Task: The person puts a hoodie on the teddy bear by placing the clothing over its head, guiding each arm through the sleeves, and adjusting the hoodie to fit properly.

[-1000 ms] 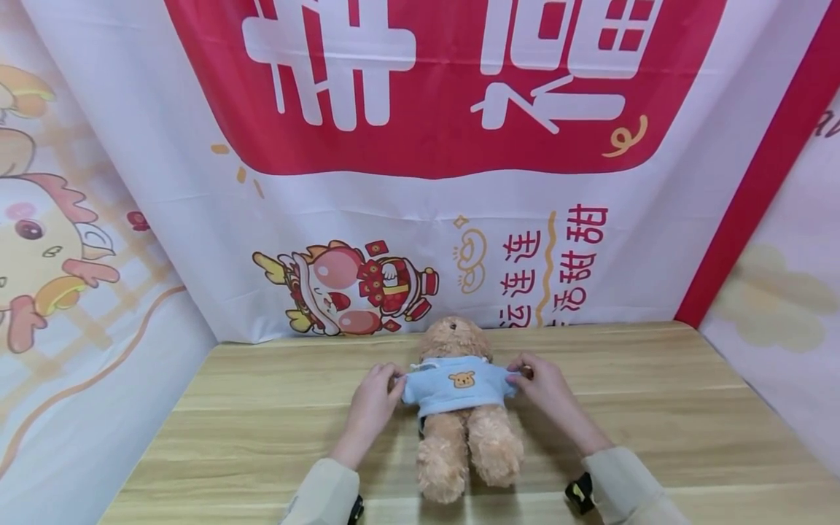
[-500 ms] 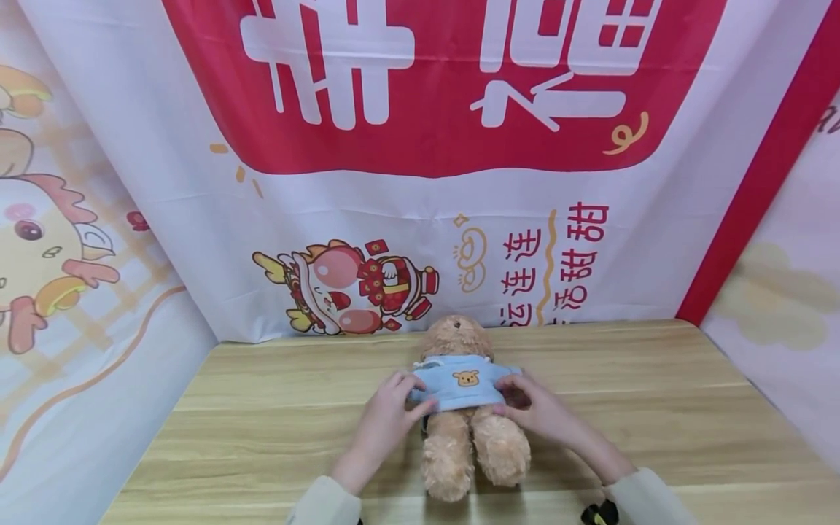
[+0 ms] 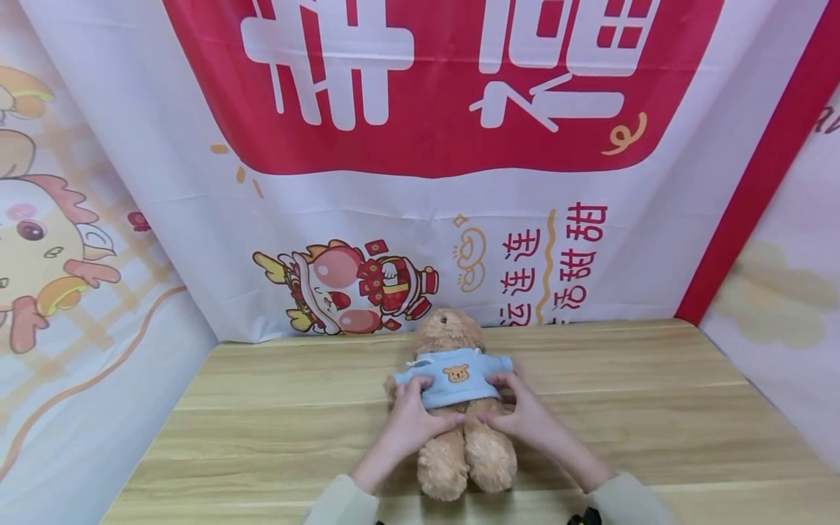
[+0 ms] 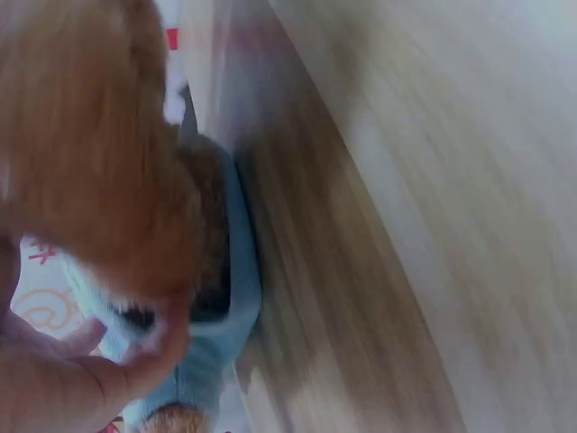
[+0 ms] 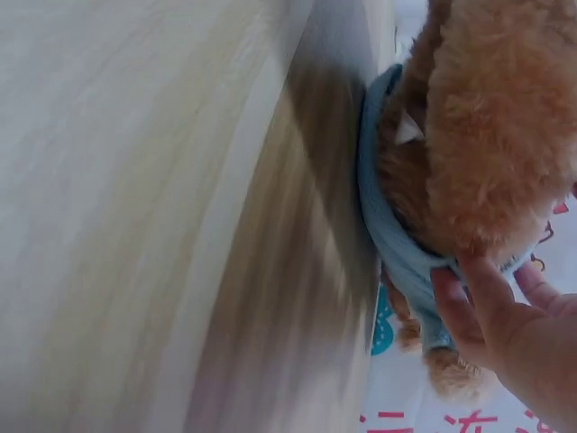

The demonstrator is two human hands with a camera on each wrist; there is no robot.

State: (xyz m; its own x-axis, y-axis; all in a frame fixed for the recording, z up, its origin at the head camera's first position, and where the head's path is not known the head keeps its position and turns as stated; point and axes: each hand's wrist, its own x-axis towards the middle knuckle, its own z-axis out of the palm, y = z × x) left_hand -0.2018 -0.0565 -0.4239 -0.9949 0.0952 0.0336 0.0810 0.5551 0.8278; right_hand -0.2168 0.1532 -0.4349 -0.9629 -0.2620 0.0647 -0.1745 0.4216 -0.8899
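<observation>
A light brown teddy bear (image 3: 442, 467) lies on its back in the head view, its head toward the back of the table and its feet toward me. It wears a light blue shirt (image 3: 446, 396) with a small bear-face print. My left hand (image 3: 410, 423) grips the bear's left side in view, fingers on the shirt and thumb across the top of the leg. Opposite it, my right hand (image 3: 530, 415) holds the other side the same way, and the two thumbs come close together between the legs. Both wrist views show fingers (image 5: 487, 298) at the shirt hem below a furry leg (image 5: 505, 135).
The wood-grain table (image 3: 275, 430) ends at a white and red banner (image 3: 433, 197) hanging right behind the bear's head. Printed white cloths (image 3: 72, 306) flank the table on both sides.
Both hands have left the sleeve ends, come inward and down along the shirt, and now grip the bear's lower body. The bear has shifted slightly left and back.
</observation>
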